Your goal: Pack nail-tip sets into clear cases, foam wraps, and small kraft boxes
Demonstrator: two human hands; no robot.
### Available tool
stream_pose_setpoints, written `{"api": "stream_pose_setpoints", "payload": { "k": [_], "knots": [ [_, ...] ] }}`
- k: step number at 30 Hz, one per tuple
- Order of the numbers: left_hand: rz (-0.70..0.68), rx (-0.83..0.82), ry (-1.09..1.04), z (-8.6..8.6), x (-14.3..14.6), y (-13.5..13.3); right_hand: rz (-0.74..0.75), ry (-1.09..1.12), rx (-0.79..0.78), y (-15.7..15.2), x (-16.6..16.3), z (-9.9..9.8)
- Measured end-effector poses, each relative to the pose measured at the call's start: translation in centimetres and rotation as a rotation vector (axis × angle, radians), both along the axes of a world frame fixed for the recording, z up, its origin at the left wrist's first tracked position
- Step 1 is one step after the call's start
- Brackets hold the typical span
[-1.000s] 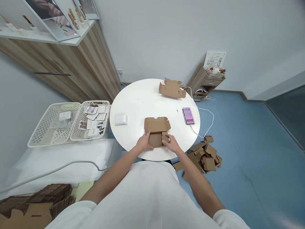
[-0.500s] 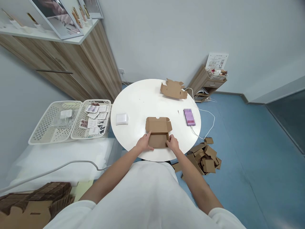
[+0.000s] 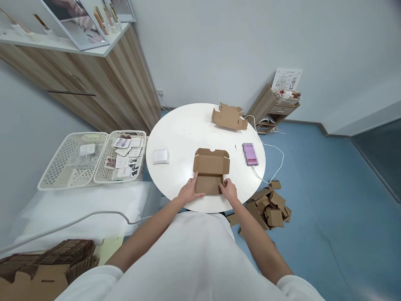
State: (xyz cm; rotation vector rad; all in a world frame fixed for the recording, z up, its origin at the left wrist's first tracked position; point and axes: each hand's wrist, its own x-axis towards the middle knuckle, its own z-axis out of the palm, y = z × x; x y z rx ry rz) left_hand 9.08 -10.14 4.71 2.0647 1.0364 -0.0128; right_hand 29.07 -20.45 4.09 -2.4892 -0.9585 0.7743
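Observation:
A brown cardboard box (image 3: 209,184) rests at the near side of the round white table, its lid (image 3: 211,164) raised at the back with side flaps spread outward. My left hand (image 3: 188,191) holds the near left corner, one finger along the left wall and another along the front edge. At the right wall, my right hand (image 3: 229,190) is closed on the cardboard, fingertips reaching over its edge. The inside of the box shows bare brown cardboard.
Farther back on the table (image 3: 178,125) lies a partly folded cardboard box (image 3: 229,116). A stack of clear plastic sleeves (image 3: 161,156) is at left, a purple pixelated device (image 3: 249,154) with a cable at right. White baskets (image 3: 105,177) stand left; boxes (image 3: 266,207) pile on the floor.
The box's lid has tipped farther back, and its side flaps look more spread out. Both hands keep hold of the box, with only a slight shift to the right in view.

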Motion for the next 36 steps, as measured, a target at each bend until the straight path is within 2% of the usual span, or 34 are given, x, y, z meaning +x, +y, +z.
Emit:
{"api": "stream_pose_setpoints", "payload": {
  "k": [5, 11, 18, 24, 30, 36],
  "knots": [
    [0.232, -0.079, -0.165, -1.7, -1.1, -1.5, -0.089, 0.101, 0.057, -1.7, -0.4, 0.6],
    [0.438, -0.260, -0.245, -3.2, -0.8, -3.0, -0.180, 0.484, 0.202, -3.3, -1.0, 0.2],
    [0.495, -0.320, -0.391, -2.3, 2.2, -1.9, -0.240, 0.650, 0.336, -1.6, 1.1, 0.5],
    [0.552, -0.304, -0.365, -2.0, 4.6, -0.9, -0.220, 0.677, 0.385, 0.6, 3.5, 0.3],
    [0.607, -0.283, -0.290, -2.2, 5.4, -1.4, -0.150, 0.709, 0.372, 0.5, 4.4, -0.9],
    [0.651, -0.294, -0.272, -2.2, 5.4, -1.8, -0.099, 0.700, 0.352, 0.1, 4.7, -1.0]
  ]
}}
